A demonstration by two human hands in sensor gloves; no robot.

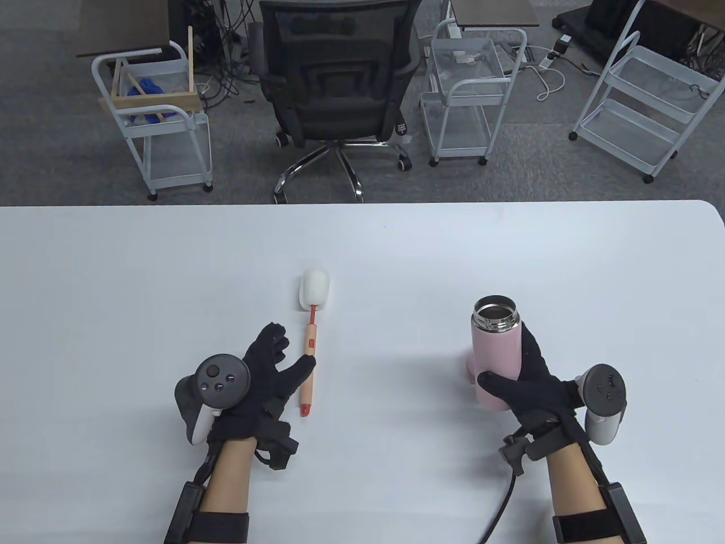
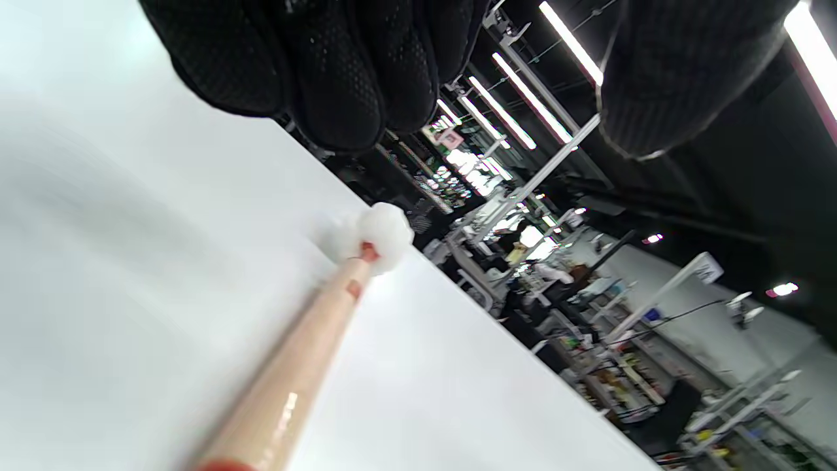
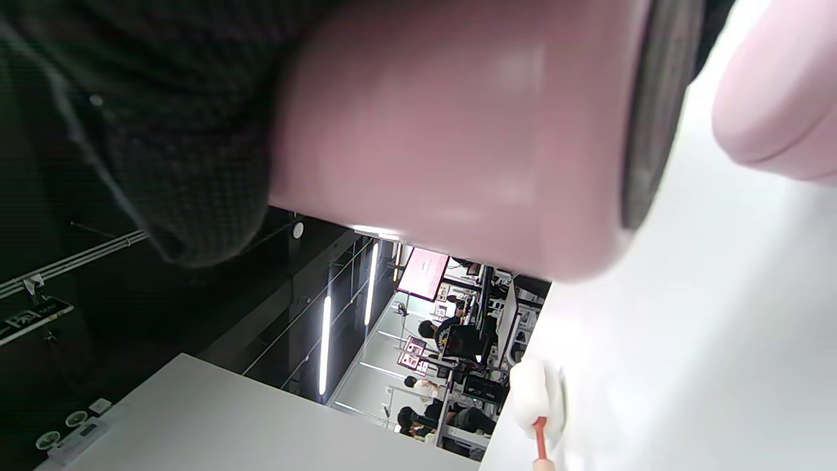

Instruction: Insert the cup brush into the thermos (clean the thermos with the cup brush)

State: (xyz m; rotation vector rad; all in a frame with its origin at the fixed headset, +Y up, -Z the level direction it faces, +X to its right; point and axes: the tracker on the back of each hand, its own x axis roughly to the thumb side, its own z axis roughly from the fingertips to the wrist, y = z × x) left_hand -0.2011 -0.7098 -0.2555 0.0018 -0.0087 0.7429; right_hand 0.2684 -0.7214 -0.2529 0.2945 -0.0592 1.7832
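Note:
The cup brush [image 1: 308, 351] lies on the white table, its white sponge head [image 1: 315, 289] pointing away and its peach handle toward me. My left hand [image 1: 291, 348] hovers over the handle with fingers spread, the thumb right at the handle, not gripping it. In the left wrist view the handle [image 2: 294, 373] runs below the fingers [image 2: 340, 72] with a gap between. My right hand [image 1: 510, 368] grips the pink thermos [image 1: 497, 348], upright with its steel mouth [image 1: 495, 310] open. The thermos fills the right wrist view [image 3: 444, 124].
A pink lid [image 1: 469, 368] lies just left of the thermos base; it also shows in the right wrist view [image 3: 778, 98]. Beyond the table's far edge [image 1: 362, 205] stand an office chair [image 1: 337, 73] and white trolleys [image 1: 470, 85].

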